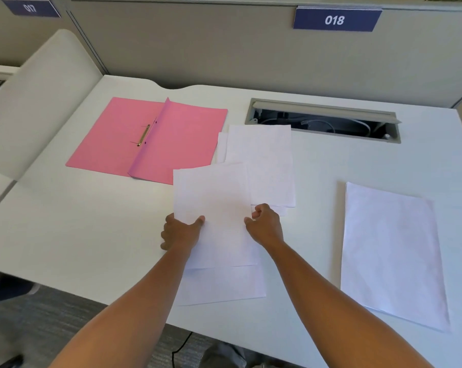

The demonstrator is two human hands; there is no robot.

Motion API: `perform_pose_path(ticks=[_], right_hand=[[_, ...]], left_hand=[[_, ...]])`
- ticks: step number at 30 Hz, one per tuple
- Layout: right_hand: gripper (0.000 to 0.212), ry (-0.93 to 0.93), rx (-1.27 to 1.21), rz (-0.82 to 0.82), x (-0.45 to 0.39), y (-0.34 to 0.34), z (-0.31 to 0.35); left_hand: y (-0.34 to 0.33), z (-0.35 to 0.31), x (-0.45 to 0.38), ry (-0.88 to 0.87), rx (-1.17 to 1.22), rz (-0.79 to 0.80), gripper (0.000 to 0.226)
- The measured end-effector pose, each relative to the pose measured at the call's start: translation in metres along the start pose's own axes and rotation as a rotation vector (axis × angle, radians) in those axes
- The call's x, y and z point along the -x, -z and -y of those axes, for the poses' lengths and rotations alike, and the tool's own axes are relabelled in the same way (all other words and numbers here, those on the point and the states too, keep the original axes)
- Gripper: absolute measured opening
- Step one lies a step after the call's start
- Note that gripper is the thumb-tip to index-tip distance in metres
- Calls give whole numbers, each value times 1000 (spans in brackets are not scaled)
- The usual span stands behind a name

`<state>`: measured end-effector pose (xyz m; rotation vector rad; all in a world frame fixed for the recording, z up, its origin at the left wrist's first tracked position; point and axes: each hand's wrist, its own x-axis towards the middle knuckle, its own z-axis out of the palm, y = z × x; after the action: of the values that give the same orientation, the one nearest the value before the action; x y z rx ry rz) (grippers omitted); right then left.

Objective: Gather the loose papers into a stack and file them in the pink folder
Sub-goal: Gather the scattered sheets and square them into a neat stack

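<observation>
The pink folder (150, 138) lies open on the white desk at the back left, its brass fastener showing near the fold. A white sheet (214, 203) is held in the middle of the desk: my left hand (180, 232) pinches its left edge with the thumb on top, and my right hand (265, 225) grips its right edge. Under and behind it lie more loose papers (261, 160). Another sheet (224, 285) lies at the front edge, partly covered by the held one. A separate pile of paper (391, 253) rests at the right.
An open cable tray (325, 123) with wires is sunk into the desk (78, 235) at the back right. Grey partition panels with labels 017 and 018 stand behind. A curved white divider (38, 102) rises at the left. The desk's front edge runs diagonally below my arms.
</observation>
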<state>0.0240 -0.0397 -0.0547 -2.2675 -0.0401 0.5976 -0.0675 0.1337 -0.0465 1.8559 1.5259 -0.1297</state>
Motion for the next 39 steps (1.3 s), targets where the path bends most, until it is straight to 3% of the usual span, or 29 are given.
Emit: perform_pose_path(ticks=[5, 7, 12, 17, 21, 25, 29, 31, 36, 39], right_hand=[[52, -93, -34, 3, -2, 10, -7], [48, -147, -79, 3, -2, 16, -10], [12, -204, -198, 35, -2, 27, -19], [28, -196, -184, 8, -1, 51, -30], [28, -173, 39, 15, -2, 62, -37], [22, -146, 161, 61, 1, 55, -36], [35, -111, 273, -147, 8, 45, -32], [36, -85, 277, -191, 11, 41, -31], [36, -28, 228, -123, 14, 31, -30], [38, 7, 238, -94, 15, 28, -30]], left_hand=[[-13, -4, 8, -94, -15, 50, 68], [-17, -6, 10, -133, -15, 59, 60], [-29, -12, 14, -209, -106, 71, 56], [-37, -23, 17, -161, -4, -19, 51], [-41, -27, 16, -94, 39, 2, 66], [-45, -35, 21, -41, -106, -50, 80], [-42, -35, 22, 49, -184, -94, 95], [-40, -33, 19, 49, -152, -102, 99], [-35, -37, 13, 48, 59, -13, 103], [-34, -35, 11, 27, 148, 69, 94]])
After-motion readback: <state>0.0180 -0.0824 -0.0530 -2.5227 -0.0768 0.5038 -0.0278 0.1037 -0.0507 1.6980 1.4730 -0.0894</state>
